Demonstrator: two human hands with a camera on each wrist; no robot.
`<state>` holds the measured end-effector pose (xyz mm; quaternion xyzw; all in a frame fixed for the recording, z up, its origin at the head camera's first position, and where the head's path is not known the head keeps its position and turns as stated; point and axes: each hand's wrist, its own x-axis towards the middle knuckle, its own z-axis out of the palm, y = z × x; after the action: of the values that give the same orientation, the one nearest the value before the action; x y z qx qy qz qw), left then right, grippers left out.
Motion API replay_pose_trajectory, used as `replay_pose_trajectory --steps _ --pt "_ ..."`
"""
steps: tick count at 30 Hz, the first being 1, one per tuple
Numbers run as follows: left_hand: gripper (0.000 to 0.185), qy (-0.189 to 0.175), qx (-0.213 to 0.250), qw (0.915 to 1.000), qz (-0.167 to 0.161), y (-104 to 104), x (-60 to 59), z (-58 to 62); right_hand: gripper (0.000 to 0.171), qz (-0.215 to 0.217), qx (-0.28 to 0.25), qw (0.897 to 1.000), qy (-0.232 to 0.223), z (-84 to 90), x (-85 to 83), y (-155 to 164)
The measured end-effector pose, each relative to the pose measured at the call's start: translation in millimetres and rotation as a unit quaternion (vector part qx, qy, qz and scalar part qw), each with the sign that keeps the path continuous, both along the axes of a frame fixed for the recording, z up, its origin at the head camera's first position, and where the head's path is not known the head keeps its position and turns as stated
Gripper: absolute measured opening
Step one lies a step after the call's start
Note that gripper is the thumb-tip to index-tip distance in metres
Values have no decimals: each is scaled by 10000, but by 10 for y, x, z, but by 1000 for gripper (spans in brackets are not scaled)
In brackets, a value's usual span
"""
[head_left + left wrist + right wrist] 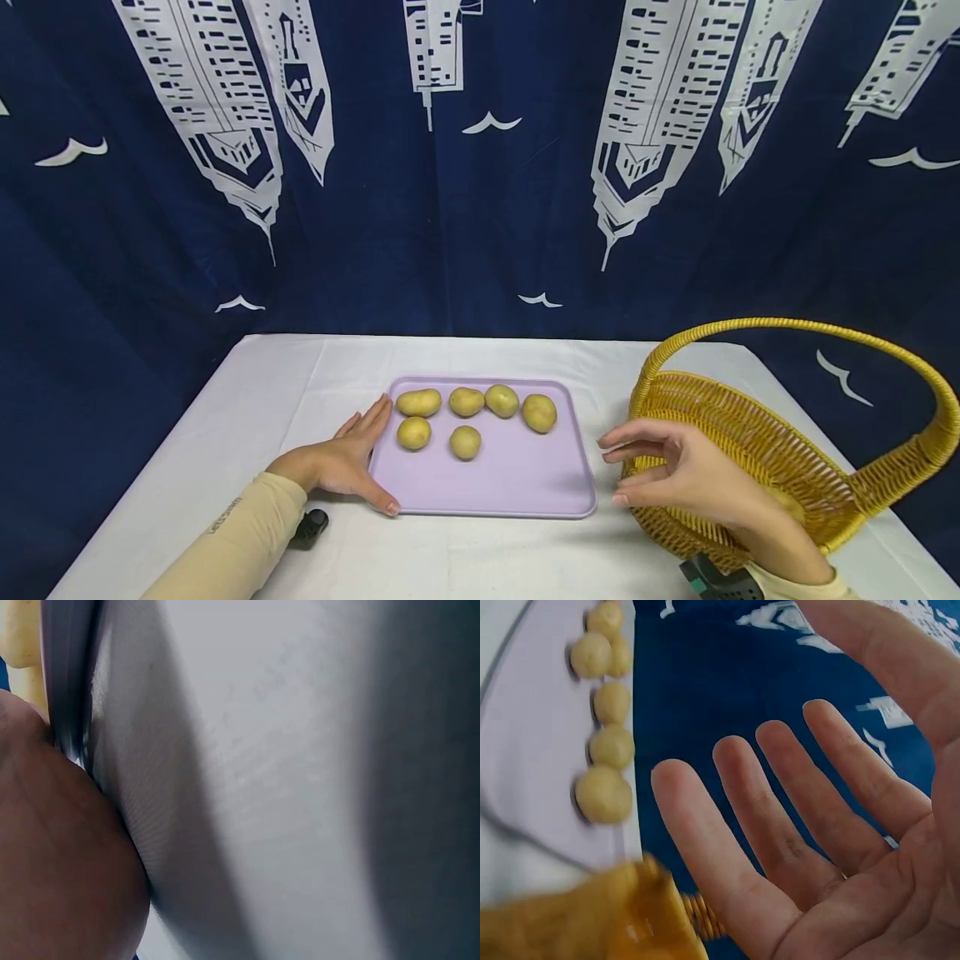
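A pale purple tray [517, 479] lies on the table with several potatoes [465, 442] on it, most of them in a row along its far side. My left hand [341, 467] rests at the tray's left edge, fingers spread and thumb by the near corner. In the left wrist view, part of that hand [60, 847] shows against the tray's rim [66, 667]. My right hand [678, 471] is raised over the left side of a yellow wicker basket [731, 412], holding nothing. The right wrist view shows its fingers [750, 787] apart and loosely extended.
The basket's tall arched handle [813, 327] rises at the right of the table. Inside the basket, a rounded yellowish thing [787, 502] is partly hidden by my right forearm. White cloth [435, 554] covers the table, and a dark blue patterned curtain [450, 225] hangs behind it.
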<state>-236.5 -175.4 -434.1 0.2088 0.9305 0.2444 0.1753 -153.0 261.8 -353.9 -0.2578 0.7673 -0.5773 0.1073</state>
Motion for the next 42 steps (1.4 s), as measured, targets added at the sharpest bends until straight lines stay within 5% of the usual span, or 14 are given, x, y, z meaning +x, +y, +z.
replay_pose_trajectory --steps 8,19,42 --pt "149 52 -42 10000 -20 12 2 4 47 -817 868 9916 507 29 176 528" --pt "149 11 19 10000 27 -8 17 3 51 -2011 2139 9559 53 -45 262 1116" --pt "149 18 19 10000 26 15 12 12 75 -1277 2794 9483 -800 -243 192 1432"
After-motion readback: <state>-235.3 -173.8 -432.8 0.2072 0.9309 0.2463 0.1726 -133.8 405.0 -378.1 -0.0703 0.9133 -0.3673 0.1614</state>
